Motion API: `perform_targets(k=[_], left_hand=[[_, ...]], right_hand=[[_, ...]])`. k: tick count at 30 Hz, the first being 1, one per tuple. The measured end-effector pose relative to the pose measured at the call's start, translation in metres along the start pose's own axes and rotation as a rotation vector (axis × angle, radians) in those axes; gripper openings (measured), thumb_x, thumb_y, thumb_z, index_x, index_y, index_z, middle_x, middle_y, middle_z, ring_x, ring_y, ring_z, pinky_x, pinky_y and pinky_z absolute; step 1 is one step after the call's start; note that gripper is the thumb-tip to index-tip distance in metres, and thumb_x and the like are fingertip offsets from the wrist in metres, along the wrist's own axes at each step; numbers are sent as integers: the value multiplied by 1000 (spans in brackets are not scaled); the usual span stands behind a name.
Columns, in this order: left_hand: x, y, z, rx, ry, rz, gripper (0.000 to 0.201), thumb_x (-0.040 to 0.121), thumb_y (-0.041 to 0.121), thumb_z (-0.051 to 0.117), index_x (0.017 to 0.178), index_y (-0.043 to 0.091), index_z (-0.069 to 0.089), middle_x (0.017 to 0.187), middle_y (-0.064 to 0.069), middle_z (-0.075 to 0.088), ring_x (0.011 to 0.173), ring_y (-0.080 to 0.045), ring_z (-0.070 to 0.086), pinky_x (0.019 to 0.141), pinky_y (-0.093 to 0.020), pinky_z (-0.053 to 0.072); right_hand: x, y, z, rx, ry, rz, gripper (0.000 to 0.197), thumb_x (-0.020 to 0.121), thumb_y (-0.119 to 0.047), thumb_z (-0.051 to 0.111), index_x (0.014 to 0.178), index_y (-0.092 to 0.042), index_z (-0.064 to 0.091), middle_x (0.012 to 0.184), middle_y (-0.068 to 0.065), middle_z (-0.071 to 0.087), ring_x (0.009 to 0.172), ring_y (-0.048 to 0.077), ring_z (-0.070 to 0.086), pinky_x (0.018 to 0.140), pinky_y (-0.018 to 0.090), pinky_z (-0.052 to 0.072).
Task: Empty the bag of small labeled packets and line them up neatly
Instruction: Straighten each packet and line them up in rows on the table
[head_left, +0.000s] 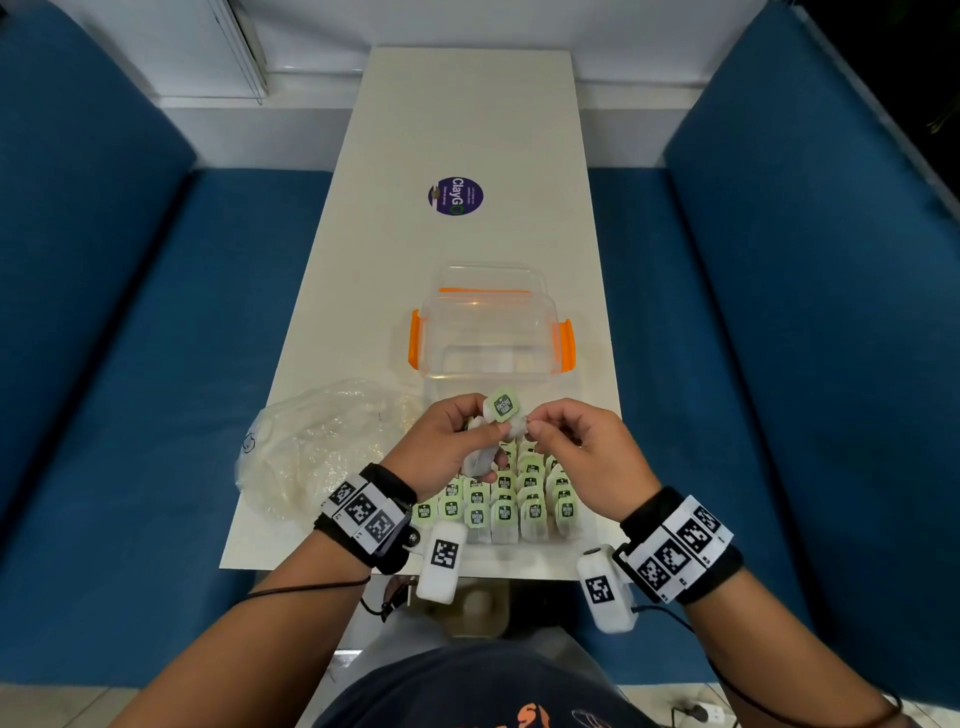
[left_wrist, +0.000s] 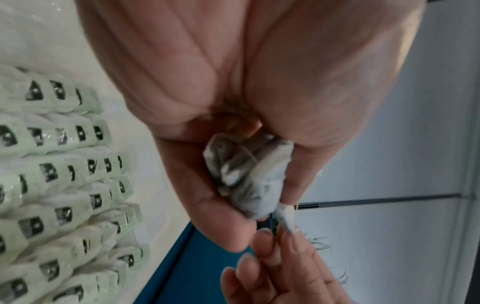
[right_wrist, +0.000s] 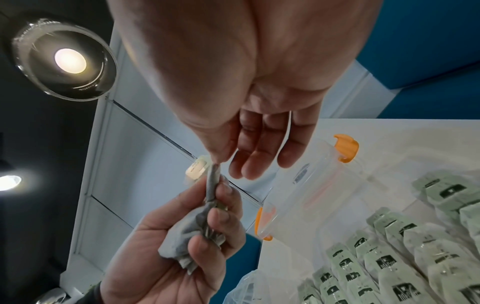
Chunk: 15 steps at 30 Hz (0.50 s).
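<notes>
Head view: hands (head_left: 511, 441) hiding packets (head_left: 530, 486)

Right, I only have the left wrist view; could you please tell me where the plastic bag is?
Observer: The plastic bag lies crumpled on the table, to the left of the left hand.
Operator: Thank you. Is anything beyond the rows of packets?
Observer: Yes, a clear box with orange clips stands just past both hands.
Operator: And how does the right hand hold the packet?
Observer: The right hand pinches the top end of the packet with its thumb and forefinger, and its other fingers are straight. The left hand grips the packet's body.
</notes>
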<state>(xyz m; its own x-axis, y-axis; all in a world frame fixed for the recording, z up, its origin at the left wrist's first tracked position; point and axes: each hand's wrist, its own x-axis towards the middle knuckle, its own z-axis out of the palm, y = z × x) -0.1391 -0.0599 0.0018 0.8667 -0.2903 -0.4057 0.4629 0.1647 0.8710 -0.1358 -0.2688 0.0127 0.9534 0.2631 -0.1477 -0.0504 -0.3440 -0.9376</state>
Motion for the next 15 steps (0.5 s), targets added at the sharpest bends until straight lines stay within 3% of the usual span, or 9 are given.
perform_targets(k=[6,9,11,15], left_hand=[[-3,0,9,-191,-24,-12,26,88,16,66,112,5,65,93,-9,69,70,-23,64,54,-30,53],[-1,-4,13,-221,27,-6,23,95,11,63,115,-1,63,91,-9,67,68,-21,63,53,-29,52],[0,-6,15,-231,60,-5,24,98,7,60,119,-5,60,88,-8,67,66,-20,63,53,-29,52],[0,-7,21,-267,87,5,13,98,7,61,110,2,60,85,-14,66,65,-20,62,53,-29,54]], right_hand=[[-9,-4,5,-37,33,-59,11,98,-20,67,91,-28,72,83,-11,72,80,10,66,77,26,54],[-14,-8,9,-47,113,-113,12,97,-18,68,89,-26,71,83,-13,71,81,8,65,76,19,52],[-16,-11,11,-67,150,-155,13,96,-16,69,88,-25,71,82,-12,71,81,9,66,75,20,53],[-18,-5,15,-219,173,-293,9,94,-16,71,90,-24,74,82,-13,67,78,11,64,73,32,54]])
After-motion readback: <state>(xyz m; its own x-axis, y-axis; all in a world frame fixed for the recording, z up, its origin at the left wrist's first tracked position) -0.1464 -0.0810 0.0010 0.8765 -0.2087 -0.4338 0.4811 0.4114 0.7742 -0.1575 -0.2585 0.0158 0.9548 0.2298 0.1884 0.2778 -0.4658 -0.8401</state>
